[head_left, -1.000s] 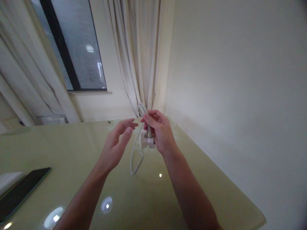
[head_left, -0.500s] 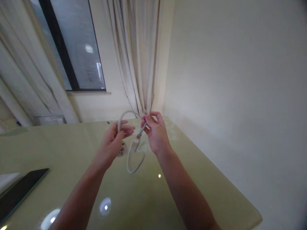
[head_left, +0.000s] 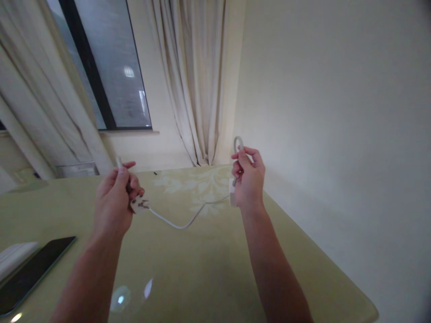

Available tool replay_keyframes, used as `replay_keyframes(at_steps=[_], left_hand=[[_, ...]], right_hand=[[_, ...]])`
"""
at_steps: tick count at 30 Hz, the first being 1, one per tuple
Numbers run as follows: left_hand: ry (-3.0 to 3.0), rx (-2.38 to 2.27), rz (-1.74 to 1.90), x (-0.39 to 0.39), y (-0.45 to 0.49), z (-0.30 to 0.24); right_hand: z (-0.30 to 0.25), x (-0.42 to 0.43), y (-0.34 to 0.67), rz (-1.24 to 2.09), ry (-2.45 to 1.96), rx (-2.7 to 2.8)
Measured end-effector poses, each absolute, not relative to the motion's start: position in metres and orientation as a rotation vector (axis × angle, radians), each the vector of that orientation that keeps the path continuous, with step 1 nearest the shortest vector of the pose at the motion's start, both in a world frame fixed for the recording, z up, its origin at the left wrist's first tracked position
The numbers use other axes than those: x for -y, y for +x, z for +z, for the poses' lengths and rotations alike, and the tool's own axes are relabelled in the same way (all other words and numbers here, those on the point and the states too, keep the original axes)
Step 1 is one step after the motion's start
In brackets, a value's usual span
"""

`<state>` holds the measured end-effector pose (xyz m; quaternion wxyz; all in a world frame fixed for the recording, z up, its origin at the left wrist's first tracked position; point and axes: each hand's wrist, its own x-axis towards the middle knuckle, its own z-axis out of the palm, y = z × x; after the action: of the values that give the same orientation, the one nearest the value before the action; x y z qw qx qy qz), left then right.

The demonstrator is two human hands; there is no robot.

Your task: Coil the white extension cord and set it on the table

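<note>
My left hand (head_left: 116,193) is closed around part of a white cable, whose end stub pokes up above the thumb. Below its fingers hangs a small white piece with dark marks (head_left: 139,204), perhaps a plug. From there the white cable (head_left: 182,227) sags in a curve across to the right. My right hand (head_left: 249,175) pinches the cable too, with a small loop (head_left: 238,143) standing above the fingertips. A white block-like connector (head_left: 232,194) hangs just under that hand, partly hidden by it. Both hands are held above the table.
The glossy greenish table (head_left: 188,269) reflects lamps. A dark flat tablet-like device (head_left: 40,273) and a white object (head_left: 16,255) lie at the left. A tiny dark item (head_left: 155,173) is near the back edge. Curtains (head_left: 198,80), a window (head_left: 114,67) and a wall (head_left: 330,134) surround it.
My hands have moved apart, left hand to the left and right hand to the right. The bunched cable loops between them have opened into one long sagging span.
</note>
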<state>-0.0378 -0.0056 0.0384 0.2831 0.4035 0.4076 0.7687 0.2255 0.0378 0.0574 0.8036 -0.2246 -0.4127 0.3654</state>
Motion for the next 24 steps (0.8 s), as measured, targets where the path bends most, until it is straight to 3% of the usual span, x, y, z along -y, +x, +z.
replay_keyframes(at_steps=[3, 6, 19, 24], left_hand=[[1.263, -1.164, 1.907, 0.008, -0.029, 0.035], [1.522, -1.223, 1.739, 0.015, -0.019, 0.031], [2.105, -1.375, 1.373, 0.027, 0.015, 0.03], [2.248, -1.524, 1.307, 0.025, 0.013, 0.027]], right_hand=[[0.051, -0.038, 0.213, 1.023, -0.586, 1.086], [0.045, -0.033, 0.201, 1.017, -0.675, 1.353], [0.046, -0.005, 0.193, -0.012, -0.835, 2.027], [0.047, -0.007, 0.199, -0.178, -0.77, 2.045]])
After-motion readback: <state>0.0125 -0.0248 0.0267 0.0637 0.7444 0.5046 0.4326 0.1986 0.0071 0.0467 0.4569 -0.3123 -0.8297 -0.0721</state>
